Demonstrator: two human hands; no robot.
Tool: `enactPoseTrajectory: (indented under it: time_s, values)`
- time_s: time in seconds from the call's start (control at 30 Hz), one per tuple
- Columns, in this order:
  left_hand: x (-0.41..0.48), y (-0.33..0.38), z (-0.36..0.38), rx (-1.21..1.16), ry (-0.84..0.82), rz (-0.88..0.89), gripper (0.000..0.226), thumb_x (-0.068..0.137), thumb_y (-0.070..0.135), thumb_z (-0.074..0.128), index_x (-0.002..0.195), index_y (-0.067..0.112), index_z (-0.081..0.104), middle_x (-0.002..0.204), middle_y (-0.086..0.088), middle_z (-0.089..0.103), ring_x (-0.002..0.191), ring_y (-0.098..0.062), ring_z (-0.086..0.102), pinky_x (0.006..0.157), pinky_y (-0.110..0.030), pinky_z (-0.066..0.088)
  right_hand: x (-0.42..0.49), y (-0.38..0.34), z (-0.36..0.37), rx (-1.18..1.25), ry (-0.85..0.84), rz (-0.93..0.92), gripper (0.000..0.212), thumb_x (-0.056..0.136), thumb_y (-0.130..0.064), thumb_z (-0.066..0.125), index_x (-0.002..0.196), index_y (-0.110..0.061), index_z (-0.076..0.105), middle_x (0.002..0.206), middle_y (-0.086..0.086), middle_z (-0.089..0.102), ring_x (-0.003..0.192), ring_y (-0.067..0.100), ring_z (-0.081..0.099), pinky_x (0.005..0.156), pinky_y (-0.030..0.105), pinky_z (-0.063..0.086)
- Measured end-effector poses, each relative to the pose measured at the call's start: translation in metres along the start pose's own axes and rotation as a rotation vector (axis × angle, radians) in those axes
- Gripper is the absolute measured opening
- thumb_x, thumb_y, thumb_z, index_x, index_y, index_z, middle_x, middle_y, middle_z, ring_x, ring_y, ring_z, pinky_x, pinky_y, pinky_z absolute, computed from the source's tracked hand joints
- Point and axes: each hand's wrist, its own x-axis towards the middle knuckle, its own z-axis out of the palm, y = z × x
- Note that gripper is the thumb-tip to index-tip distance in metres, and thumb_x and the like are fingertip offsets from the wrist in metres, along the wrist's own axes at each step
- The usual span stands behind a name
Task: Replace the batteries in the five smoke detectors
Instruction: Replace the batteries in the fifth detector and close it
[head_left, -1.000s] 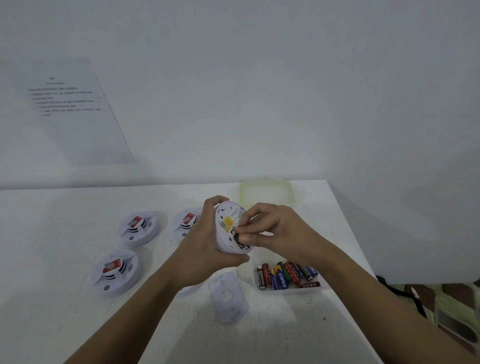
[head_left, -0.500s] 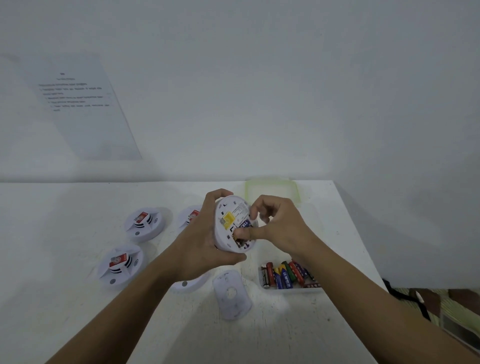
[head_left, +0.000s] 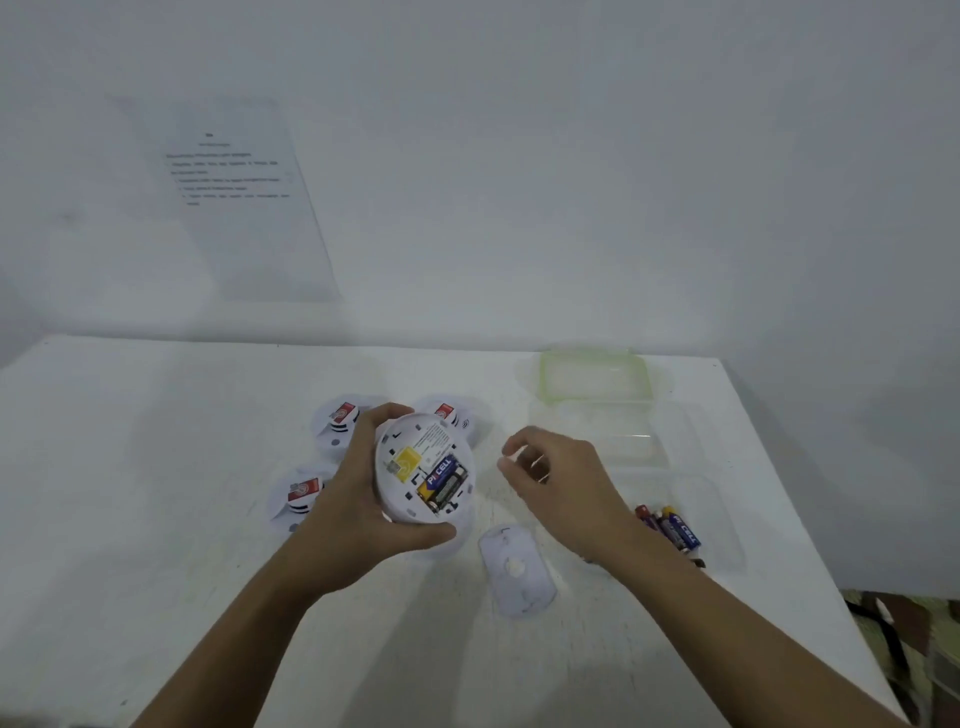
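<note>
White smoke detector (head_left: 415, 462) gripped in left hand (head_left: 358, 499), right hand (head_left: 561, 486) empty alongside

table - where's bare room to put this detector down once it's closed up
The table is bare all along its left side, left of the three detectors, and along the near edge between the forearms. It is crowded in the middle: the held detector, the loose cover, the battery tray and the lid at right.
</note>
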Motion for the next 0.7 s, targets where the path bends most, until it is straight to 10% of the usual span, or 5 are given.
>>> enactPoseTrajectory:
  time_s: [0.27,0.7]
  values:
    - [-0.022,-0.013,-0.021,-0.099,0.024,-0.075,0.1,0.058,0.008,0.094,0.136,0.033,0.036,0.126,0.021,0.056,0.121,-0.009,0.06,0.085,-0.02,0.057,-0.007,-0.001,0.038,-0.921,-0.523,-0.131,0.051,0.087,-0.045,0.072,0.124,-0.014,0.055,0.119,0.009,0.054,0.111,0.028,0.053,0.081,0.036,0.04]
    - [-0.019,-0.011,-0.028,-0.106,-0.023,-0.082,0.102,0.06,0.004,0.095,0.137,0.036,0.036,0.124,0.024,0.055,0.122,-0.006,0.058,0.084,-0.02,0.058,-0.005,-0.005,0.033,-0.53,-0.366,0.023,0.047,0.069,-0.021,0.09,0.104,-0.015,0.06,0.098,0.001,0.051,0.081,0.018,0.053,0.06,0.025,0.041]
